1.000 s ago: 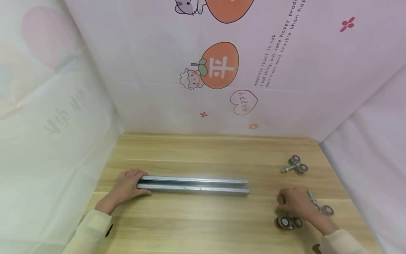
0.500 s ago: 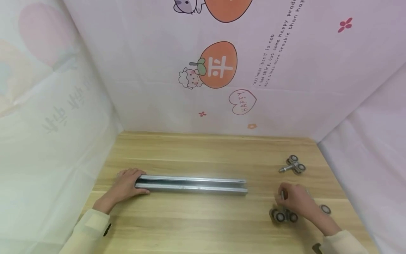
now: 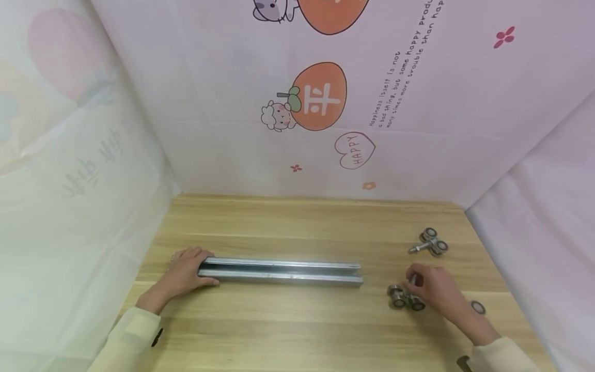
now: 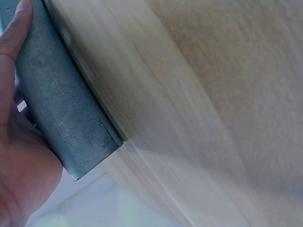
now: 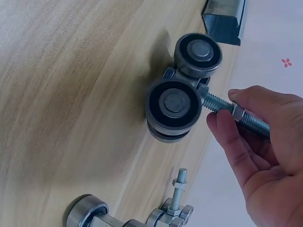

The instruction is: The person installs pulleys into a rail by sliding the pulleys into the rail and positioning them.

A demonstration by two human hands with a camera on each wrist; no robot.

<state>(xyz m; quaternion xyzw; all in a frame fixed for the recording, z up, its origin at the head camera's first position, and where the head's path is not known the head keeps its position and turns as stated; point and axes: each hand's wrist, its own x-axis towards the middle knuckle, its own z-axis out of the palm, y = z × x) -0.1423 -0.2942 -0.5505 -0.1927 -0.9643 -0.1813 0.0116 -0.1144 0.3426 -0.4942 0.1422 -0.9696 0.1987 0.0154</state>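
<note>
My left hand (image 3: 186, 269) grips the left end of a silver metal channel rail (image 3: 283, 278), which lies lengthwise on the wooden table with its slot facing up. The left wrist view has the thumb along one flat side of the rail (image 4: 66, 101) and the palm at its end. My right hand (image 3: 437, 290) pinches the threaded bolt (image 5: 218, 102) of a wheeled trolley roller (image 3: 405, 298), close to its nut. Its wheels (image 5: 174, 105) point away from the hand, toward the rail's right end, and a gap separates roller and rail.
Another trolley roller (image 3: 428, 243) lies behind the right hand, bolt pointing left. A third, mostly hidden by that hand, shows one wheel (image 3: 478, 307). Printed white cloth (image 3: 232, 155) hangs along the table's back and both sides.
My right hand has lifted or swung the roller so its wheels sit farther left and farther back, nearer the rail's end. The left hand and rail stay put.
</note>
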